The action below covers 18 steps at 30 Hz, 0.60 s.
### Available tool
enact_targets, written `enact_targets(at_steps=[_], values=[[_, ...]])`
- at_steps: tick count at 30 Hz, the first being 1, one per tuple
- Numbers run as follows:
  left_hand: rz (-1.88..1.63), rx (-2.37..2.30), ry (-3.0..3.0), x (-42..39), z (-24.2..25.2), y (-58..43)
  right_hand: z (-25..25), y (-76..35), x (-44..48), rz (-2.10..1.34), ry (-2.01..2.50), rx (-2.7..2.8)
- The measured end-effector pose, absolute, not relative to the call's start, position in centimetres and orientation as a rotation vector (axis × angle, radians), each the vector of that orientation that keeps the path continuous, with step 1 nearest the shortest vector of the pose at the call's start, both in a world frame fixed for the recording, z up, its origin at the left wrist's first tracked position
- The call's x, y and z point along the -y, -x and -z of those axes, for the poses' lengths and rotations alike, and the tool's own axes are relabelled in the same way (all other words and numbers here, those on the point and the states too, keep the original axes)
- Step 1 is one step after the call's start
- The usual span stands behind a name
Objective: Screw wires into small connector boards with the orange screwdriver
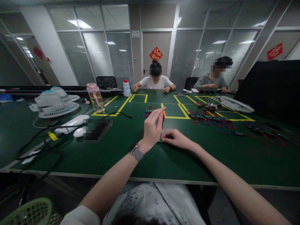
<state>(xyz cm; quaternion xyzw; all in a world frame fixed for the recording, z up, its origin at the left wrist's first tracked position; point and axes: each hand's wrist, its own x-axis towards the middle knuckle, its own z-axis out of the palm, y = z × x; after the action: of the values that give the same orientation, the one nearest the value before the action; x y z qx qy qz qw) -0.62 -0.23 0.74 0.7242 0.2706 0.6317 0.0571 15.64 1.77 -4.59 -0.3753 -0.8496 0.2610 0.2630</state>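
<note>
My left hand [152, 126], with a grey-banded watch on the wrist, is wrapped round an upright screwdriver [163, 116]. Its orange and black handle shows only in part behind my fingers, and a thin dark shaft points down. Below it, a small green circuit board [160, 141] lies on the green table. My right hand [175, 138] is closed in a pinch beside the shaft, fingertips at the board. Whether those fingers grip the board or a small part on it is hidden. Just beyond my left hand lies a cluster of wired boards [150, 110].
Several wired circuit boards [211, 118] lie to the right, near a white fan [236, 104]. On the left are a pink-lidded bottle [95, 98], white fans [56, 104], a mouse [79, 132] and cables. Two people sit opposite. A black monitor [272, 90] stands at right.
</note>
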Motion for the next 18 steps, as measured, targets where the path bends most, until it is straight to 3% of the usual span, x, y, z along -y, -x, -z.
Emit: enact_targets(at_steps=[18], values=[[-1.896, -0.703, -2.224, 0.40, -0.82, 0.66, 4.67, -15.64, -1.78, -0.713, 1.008, 2.293]])
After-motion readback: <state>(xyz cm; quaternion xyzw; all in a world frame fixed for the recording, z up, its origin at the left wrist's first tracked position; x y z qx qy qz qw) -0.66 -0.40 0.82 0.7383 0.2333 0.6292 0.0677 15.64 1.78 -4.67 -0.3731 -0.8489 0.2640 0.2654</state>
